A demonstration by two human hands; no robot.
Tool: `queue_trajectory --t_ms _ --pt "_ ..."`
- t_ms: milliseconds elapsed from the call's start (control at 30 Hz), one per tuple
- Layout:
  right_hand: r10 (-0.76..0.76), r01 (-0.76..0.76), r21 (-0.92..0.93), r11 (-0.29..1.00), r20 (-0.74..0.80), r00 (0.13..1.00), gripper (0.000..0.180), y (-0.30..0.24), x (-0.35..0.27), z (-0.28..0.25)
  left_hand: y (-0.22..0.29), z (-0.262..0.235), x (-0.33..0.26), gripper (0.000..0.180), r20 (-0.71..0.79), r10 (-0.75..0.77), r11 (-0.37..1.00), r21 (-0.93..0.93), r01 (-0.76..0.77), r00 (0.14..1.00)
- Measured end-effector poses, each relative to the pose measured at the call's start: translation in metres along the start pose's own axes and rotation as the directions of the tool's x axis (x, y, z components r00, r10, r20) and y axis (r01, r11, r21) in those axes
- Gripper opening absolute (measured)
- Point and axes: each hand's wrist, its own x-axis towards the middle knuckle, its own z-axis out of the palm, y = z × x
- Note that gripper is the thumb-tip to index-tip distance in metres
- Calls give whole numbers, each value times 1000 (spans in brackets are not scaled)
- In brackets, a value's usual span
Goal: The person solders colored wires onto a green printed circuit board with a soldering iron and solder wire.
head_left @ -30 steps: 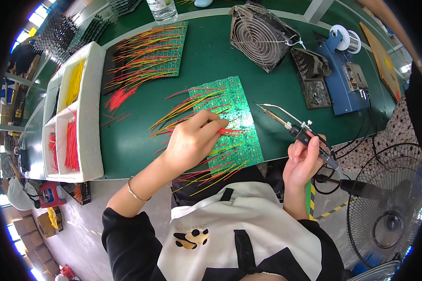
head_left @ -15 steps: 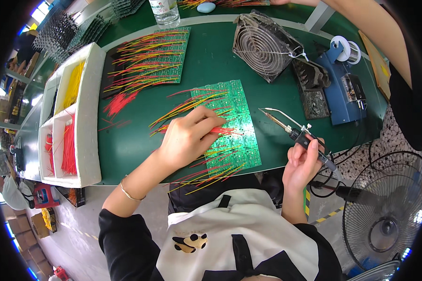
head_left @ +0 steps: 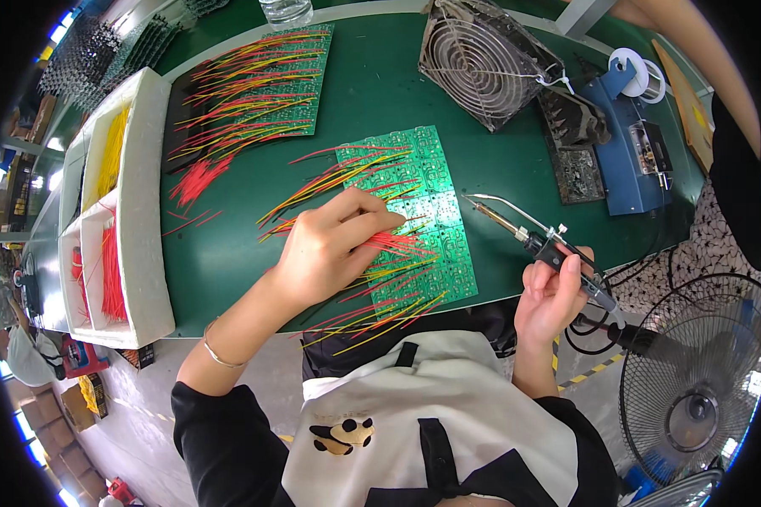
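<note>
My left hand [head_left: 334, 245] is closed round a bunch of red wires [head_left: 402, 244], whose ends fan out over a green circuit board panel [head_left: 448, 228]. Red and yellow wires [head_left: 313, 190] stick out from the panel's left side, above and below this hand. Just right of the panel, my right hand [head_left: 551, 296] grips a soldering iron [head_left: 528, 241] with a thin feed tube along it. The iron's tip points up and left, apart from the panel's right edge. My left palm and fingers hide part of the board beneath.
A second wired panel [head_left: 300, 84] lies at the back left, beside loose red wires [head_left: 201, 182]. At left stands a white foam box [head_left: 148, 253] of yellow and red wires. A square fan [head_left: 482, 68] and blue solder feeder [head_left: 621, 160] stand back right. Another person's arm [head_left: 693, 51] reaches in.
The view has shifted slightly. The red wires in my left hand now spread wider at their ends. My right hand still holds the soldering iron off the board.
</note>
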Motion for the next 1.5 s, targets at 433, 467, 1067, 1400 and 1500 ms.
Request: queue_trajectory --t_ms 433,467,1067,1400,1500 --pt "-33 38 -76 996 58 998 21 2 -1 -1 -2 0 1 30 2 0 1000 -13 0 1000" --pt "-36 40 -80 996 52 998 21 2 -1 -1 -1 -1 2 30 3 -1 1000 -13 1 1000" --pt "-48 60 -104 993 118 992 19 5 -7 -2 -3 0 -1 33 36 29 997 68 -32 999" --pt "-42 73 -236 969 135 990 18 5 -8 3 -3 2 -4 40 78 87 985 141 -98 993" --pt "-59 92 -230 969 145 988 18 5 -8 3 -2 1 -3 41 77 88 986 134 -98 993"
